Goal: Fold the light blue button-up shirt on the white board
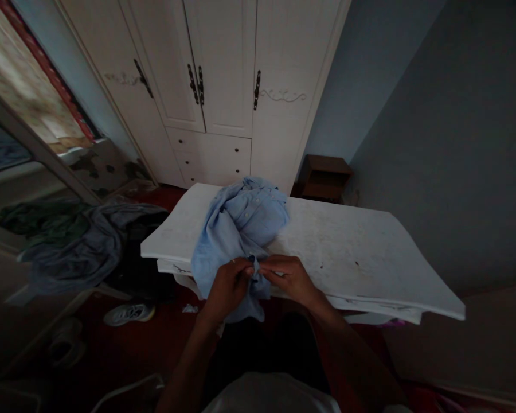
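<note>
A light blue button-up shirt lies bunched on the left part of a white table, its lower end hanging over the front edge. My left hand pinches a piece of the shirt near that edge. Close beside it, my right hand pinches the same bit of cloth between thumb and fingers. A small dark spot shows on the fabric between the two hands, too small to make out. Several white buttons run along the shirt's upper part.
Behind the table stands a white wardrobe with dark handles. A brown nightstand is at the back right. Piled clothes lie to the left, and a grey shoe rests on the red floor below.
</note>
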Action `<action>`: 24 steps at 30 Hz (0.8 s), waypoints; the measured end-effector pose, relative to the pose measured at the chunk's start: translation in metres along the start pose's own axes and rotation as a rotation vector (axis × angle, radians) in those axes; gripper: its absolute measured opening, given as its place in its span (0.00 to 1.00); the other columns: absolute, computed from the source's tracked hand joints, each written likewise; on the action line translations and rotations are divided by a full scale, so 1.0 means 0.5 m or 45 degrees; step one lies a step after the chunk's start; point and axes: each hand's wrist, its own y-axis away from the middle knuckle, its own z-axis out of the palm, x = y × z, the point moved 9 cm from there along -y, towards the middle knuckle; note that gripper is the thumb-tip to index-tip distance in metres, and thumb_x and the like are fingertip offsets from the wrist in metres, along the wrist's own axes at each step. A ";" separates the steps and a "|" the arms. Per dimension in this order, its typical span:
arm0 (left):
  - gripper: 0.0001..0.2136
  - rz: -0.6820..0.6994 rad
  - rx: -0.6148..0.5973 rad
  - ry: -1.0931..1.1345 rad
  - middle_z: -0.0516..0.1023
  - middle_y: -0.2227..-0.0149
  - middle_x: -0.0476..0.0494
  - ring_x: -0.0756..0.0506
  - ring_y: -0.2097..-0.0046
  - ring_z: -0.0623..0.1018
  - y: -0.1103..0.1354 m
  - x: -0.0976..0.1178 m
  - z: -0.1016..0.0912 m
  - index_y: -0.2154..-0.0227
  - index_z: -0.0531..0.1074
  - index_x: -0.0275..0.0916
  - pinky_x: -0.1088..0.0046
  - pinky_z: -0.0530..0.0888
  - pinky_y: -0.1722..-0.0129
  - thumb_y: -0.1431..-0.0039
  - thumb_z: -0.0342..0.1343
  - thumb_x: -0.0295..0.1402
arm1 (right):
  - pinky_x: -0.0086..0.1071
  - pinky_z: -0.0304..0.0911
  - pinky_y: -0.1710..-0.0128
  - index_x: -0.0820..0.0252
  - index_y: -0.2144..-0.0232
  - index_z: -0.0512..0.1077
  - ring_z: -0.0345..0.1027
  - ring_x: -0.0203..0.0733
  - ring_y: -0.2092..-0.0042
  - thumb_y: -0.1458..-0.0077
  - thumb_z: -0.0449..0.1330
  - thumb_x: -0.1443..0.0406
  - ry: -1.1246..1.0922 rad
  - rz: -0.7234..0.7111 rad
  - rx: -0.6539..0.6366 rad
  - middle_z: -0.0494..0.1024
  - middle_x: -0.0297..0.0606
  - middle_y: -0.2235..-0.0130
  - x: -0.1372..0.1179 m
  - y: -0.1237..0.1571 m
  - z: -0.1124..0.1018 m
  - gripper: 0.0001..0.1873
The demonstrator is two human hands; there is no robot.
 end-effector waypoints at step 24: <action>0.10 -0.108 -0.071 0.150 0.72 0.73 0.49 0.49 0.69 0.72 0.005 -0.010 0.005 0.72 0.70 0.38 0.74 0.69 0.67 0.39 0.52 0.38 | 0.28 0.59 0.70 0.60 0.68 0.76 0.63 0.33 0.72 0.50 0.63 0.54 -0.683 0.564 0.046 0.73 0.33 0.72 0.105 0.011 0.041 0.15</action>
